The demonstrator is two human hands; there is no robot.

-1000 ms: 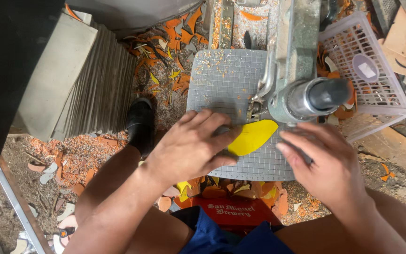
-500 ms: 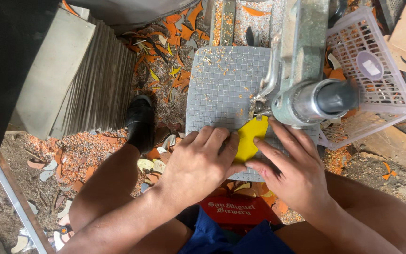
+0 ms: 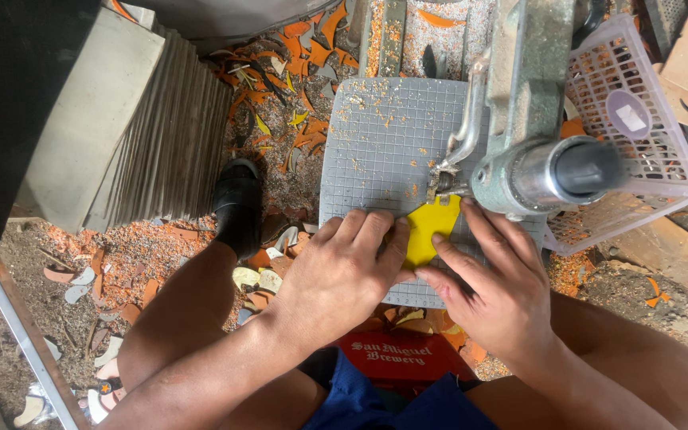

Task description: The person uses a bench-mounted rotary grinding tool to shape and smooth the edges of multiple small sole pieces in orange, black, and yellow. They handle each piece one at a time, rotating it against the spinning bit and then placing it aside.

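Note:
A yellow tile piece (image 3: 428, 231) lies flat on the grey gridded saw table (image 3: 376, 151), its far edge at the cutting head (image 3: 443, 181) of a grey metal machine (image 3: 535, 159). My left hand (image 3: 344, 275) presses on the piece's left side with fingers spread over the table. My right hand (image 3: 491, 291) holds its right side, fingertips on the yellow surface. Both hands grip the piece from either side, close together.
A stack of grey tiles (image 3: 161, 135) stands on edge at the left. Orange and yellow shards (image 3: 296, 95) litter the ground. A pink plastic basket (image 3: 639, 135) sits right of the machine. A black shoe (image 3: 236, 203) rests beside the table; a red crate (image 3: 404, 358) lies below.
The yellow piece has turned from lying slantwise to pointing straight at the cutting head, and both hands have slid toward me and closer together around it.

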